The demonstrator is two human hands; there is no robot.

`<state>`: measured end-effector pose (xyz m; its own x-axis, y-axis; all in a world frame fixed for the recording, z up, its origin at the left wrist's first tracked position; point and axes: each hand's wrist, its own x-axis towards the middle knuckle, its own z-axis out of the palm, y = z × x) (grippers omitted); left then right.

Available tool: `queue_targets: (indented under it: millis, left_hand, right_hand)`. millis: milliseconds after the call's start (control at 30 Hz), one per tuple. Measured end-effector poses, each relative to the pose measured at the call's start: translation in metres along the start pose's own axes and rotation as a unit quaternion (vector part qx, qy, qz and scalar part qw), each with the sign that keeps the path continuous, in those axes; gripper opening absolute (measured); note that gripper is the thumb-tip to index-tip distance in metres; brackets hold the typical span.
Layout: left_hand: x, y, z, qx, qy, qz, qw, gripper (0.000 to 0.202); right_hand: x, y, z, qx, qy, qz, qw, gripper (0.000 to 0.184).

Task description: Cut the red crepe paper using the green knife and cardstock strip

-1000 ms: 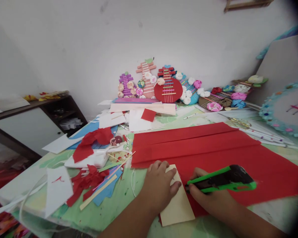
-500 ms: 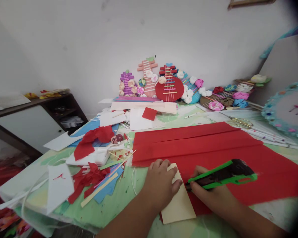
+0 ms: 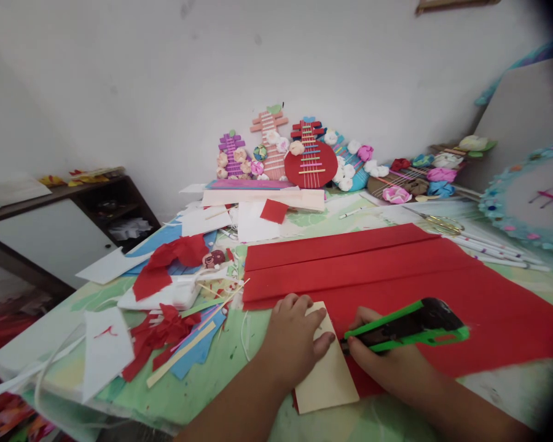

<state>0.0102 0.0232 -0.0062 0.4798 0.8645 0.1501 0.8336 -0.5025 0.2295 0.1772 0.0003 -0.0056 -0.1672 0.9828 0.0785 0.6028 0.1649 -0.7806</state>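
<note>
My left hand (image 3: 291,341) presses down on a cream-coloured card (image 3: 325,383), fingers bent slightly and the thumb held apart. Beneath the card's edges shows a sheet of red paper (image 3: 465,319), spread across the front and middle of the table. My right hand (image 3: 389,362) grips a green and black utility knife (image 3: 408,325). The knife slants, its front end down beside the right edge of the card and its back end raised to the right. Where the blade meets the paper is too small to make out.
Scraps of red paper (image 3: 159,341), white card (image 3: 105,350) and thin strips crowd the left side. Paper-flower instruments, among them a red round lute (image 3: 311,164), lean on the wall. Gold-handled scissors (image 3: 437,224) lie at the back right, near white sticks (image 3: 498,250).
The whole view has shifted slightly left. The knife's back end has dipped a little, while my left hand and the card keep the same place on the red paper.
</note>
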Motion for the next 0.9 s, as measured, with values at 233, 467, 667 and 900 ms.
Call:
queue_targets:
  millis: [233,467,667,900]
  left_hand:
    - [0.0,0.0008,-0.0017,0.003,0.003,0.0,1.0,0.027]
    - [-0.0011,0.0023,-0.0023,0.006,0.001,0.001,1.0,0.026]
    - [-0.0012,0.0027,-0.0026,0.006,0.0,0.001,1.0,0.027]
    - [-0.0006,0.0027,-0.003,0.005,-0.004,-0.004,1.0,0.027]
  right_hand:
    - [-0.0001,-0.0089,-0.0022,-0.032,-0.014,-0.005,0.999,0.01]
    - [0.0035,-0.0052,-0.002,0.012,0.028,-0.012,0.999,0.011]
    - [0.0047,-0.0013,-0.002,0.065,0.015,-0.016,0.998,0.013]
    - [0.0031,-0.0018,-0.0013,0.055,0.003,-0.007,0.998,0.013]
